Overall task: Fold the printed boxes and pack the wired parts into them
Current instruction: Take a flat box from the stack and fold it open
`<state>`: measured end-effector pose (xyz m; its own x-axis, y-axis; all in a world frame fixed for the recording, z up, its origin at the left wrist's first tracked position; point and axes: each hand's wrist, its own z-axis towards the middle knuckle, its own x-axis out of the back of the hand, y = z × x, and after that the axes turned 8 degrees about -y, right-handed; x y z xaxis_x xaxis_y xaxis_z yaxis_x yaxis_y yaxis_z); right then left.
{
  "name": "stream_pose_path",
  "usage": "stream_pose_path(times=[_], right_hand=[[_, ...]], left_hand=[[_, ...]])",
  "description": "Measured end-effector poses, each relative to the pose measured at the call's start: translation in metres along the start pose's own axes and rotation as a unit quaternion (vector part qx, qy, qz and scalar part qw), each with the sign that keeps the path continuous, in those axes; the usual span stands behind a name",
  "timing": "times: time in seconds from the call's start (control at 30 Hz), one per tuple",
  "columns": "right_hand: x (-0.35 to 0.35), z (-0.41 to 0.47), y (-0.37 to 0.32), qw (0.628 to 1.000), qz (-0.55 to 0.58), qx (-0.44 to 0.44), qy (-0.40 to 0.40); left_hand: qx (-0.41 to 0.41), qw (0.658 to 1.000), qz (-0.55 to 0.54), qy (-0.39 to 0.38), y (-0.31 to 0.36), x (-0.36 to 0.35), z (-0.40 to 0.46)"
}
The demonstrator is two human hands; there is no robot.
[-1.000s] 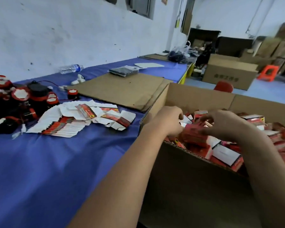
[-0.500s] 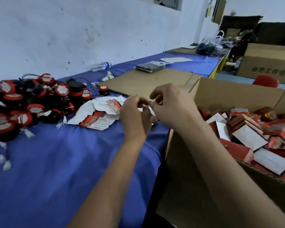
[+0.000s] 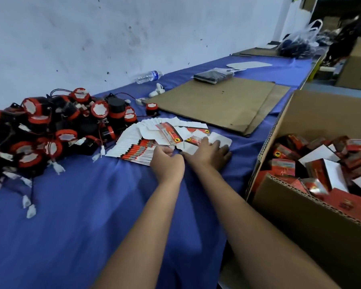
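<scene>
Hands meet at the near edge of the flat printed boxes (image 3: pixel 154 140) fanned on the blue tablecloth (image 3: pixel 75 226). Left hand (image 3: pixel 168 163) curls, fingertips seemingly pinching a blank; right hand (image 3: pixel 209 152) presses flat, fingers straight. Wired parts (image 3: pixel 50 130) heap leftward. Carton (image 3: pixel 313 222) holds folded boxes (image 3: pixel 321 165); print unreadable.

Blue-clothed table (image 3: pixel 75 226) with wired parts (image 3: pixel 50 130), flat printed boxes (image 3: pixel 146 142), cardboard sheet (image 3: pixel 217 105), water bottle (image 3: pixel 147 76).
</scene>
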<state>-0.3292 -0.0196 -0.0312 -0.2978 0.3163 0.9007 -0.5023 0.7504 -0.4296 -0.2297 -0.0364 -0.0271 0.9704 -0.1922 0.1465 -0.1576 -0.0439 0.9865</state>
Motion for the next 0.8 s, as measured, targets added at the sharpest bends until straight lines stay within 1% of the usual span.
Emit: stream_pose_path(times=[0.1, 0.17, 0.23, 0.3, 0.37, 0.43, 0.5, 0.57, 0.63, 0.67, 0.7, 0.77, 0.8], right_hand=[[0.001, -0.004, 0.001, 0.999, 0.012, 0.047, 0.009], [0.008, -0.011, -0.001, 0.996, 0.056, 0.064, 0.019], [0.015, -0.025, -0.007, 0.988, 0.110, 0.104, 0.037], [0.018, -0.044, -0.018, 0.968, 0.170, 0.167, 0.071], [0.022, -0.063, -0.030, 0.940, 0.235, 0.224, 0.100], [0.022, -0.088, -0.052, 0.908, 0.297, 0.283, 0.092], [0.021, -0.116, -0.076, 0.877, 0.337, 0.339, 0.045], [0.014, -0.146, -0.102, 0.839, 0.346, 0.419, -0.037], [0.000, -0.178, -0.127, 0.784, 0.334, 0.499, -0.156], [-0.011, -0.198, -0.140, 0.755, 0.324, 0.528, -0.214], [-0.021, -0.215, -0.152, 0.734, 0.310, 0.548, -0.255], [-0.046, -0.250, -0.178, 0.692, 0.291, 0.583, -0.310], [-0.056, -0.264, -0.187, 0.680, 0.284, 0.596, -0.319]], left_hand=[[0.028, 1.000, -0.010, -0.005, -0.004, 0.000, 0.006], [0.056, 0.997, -0.053, -0.016, 0.000, 0.003, 0.007], [0.074, 0.991, -0.107, -0.032, 0.007, 0.012, 0.006], [0.064, 0.981, -0.173, -0.060, 0.016, 0.030, 0.004], [0.081, 0.962, -0.239, -0.105, 0.025, 0.054, 0.000], [0.084, 0.945, -0.277, -0.154, 0.028, 0.095, -0.007], [0.073, 0.928, -0.305, -0.199, 0.027, 0.141, -0.019], [0.049, 0.916, -0.343, -0.203, 0.018, 0.190, -0.029], [0.026, 0.910, -0.372, -0.181, 0.011, 0.237, -0.046], [0.019, 0.911, -0.380, -0.160, 0.004, 0.264, -0.055], [0.019, 0.911, -0.388, -0.136, -0.004, 0.287, -0.063], [0.000, 0.918, -0.388, -0.081, -0.023, 0.338, -0.078], [-0.012, 0.922, -0.381, -0.071, -0.033, 0.357, -0.083]])
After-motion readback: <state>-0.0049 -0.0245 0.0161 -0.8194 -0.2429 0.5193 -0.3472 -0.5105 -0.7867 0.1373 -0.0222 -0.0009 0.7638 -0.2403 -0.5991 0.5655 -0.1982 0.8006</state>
